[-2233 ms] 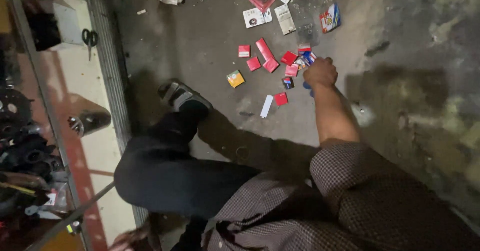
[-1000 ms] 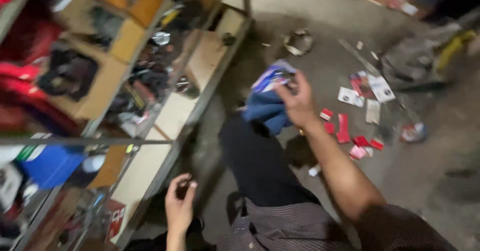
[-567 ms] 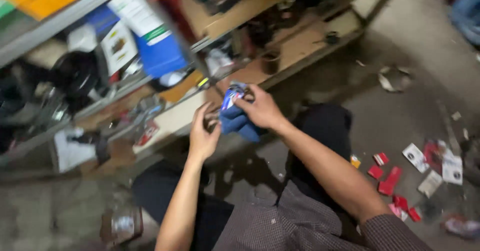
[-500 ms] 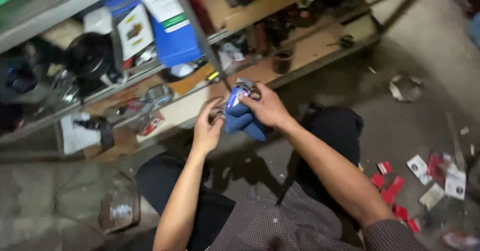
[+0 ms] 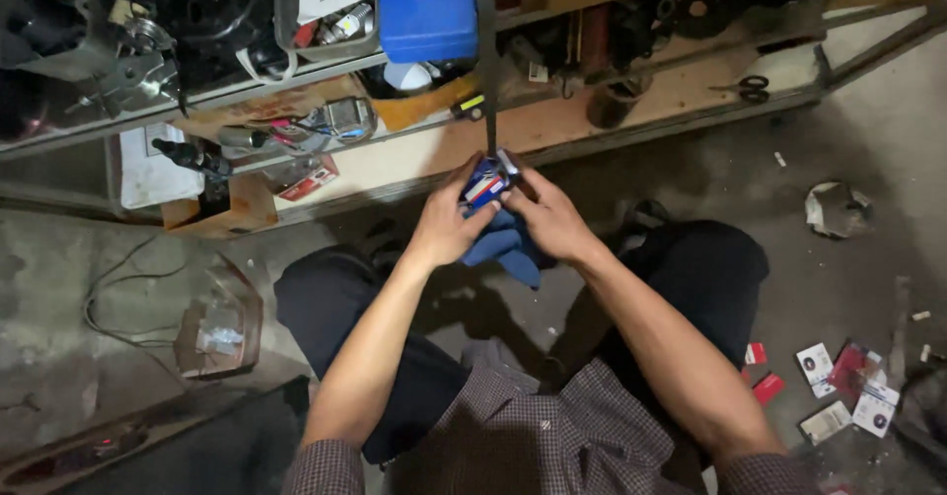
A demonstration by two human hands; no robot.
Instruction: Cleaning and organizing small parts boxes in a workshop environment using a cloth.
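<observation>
Fingers of my left hand (image 5: 449, 227) and right hand (image 5: 552, 221) are closed around a small blue-and-red box (image 5: 485, 181) wrapped underneath in a blue cloth (image 5: 505, 247). Probably light and crushable, so best pinched at its edges. It sits between both palms, just before the shelf (image 5: 414, 155).

Single head cam, no 2nd view. Looks steeply down past chest and knees at both hands (image 5: 503, 224), close, mid-frame. Faces shelf (image 5: 552, 135) along top edge; concrete floor (image 5: 868, 140) fills right and lower left.
</observation>
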